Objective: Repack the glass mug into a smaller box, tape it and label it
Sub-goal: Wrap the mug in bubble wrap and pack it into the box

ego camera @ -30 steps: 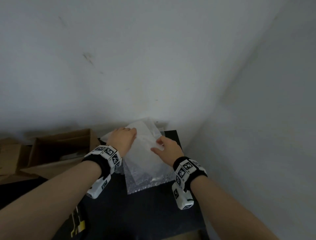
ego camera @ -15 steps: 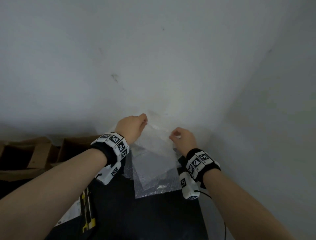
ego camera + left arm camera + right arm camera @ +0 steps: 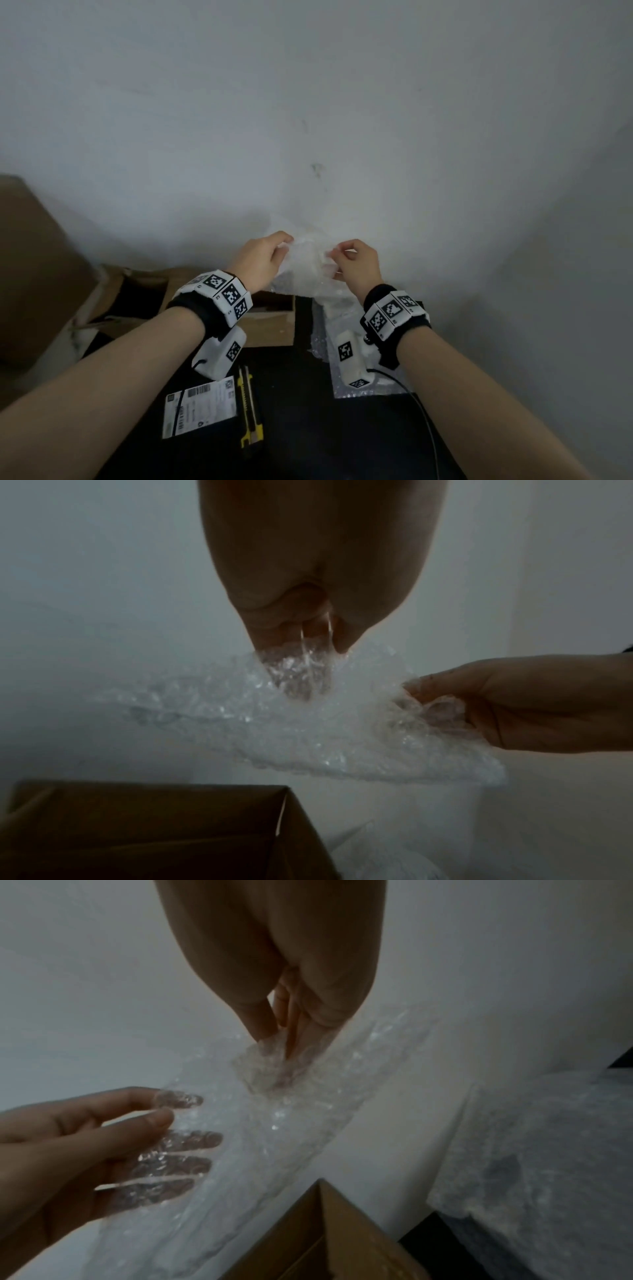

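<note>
Both hands hold a clear sheet of bubble wrap (image 3: 308, 265) up in the air in front of the wall, above the back of the black table (image 3: 301, 428). My left hand (image 3: 286, 245) pinches its left part between thumb and fingers. My right hand (image 3: 334, 255) pinches its right part. In the left wrist view the bubble wrap (image 3: 274, 723) hangs crumpled between the two hands. In the right wrist view the left hand's fingers (image 3: 178, 1164) show through the bubble wrap (image 3: 291, 1110). A small open cardboard box (image 3: 274, 329) stands under the hands. No glass mug shows in any view.
A second bubble wrap sheet (image 3: 346, 380) lies flat on the table under my right wrist. A printed label (image 3: 200, 407) and a yellow-black utility knife (image 3: 250, 407) lie near the front. A bigger cardboard box (image 3: 37, 274) fills the left. Walls close off the back and right.
Both hands have lifted the bubble wrap off the table and drawn closer together, bunching it. The head view has shifted, now showing the label and knife.
</note>
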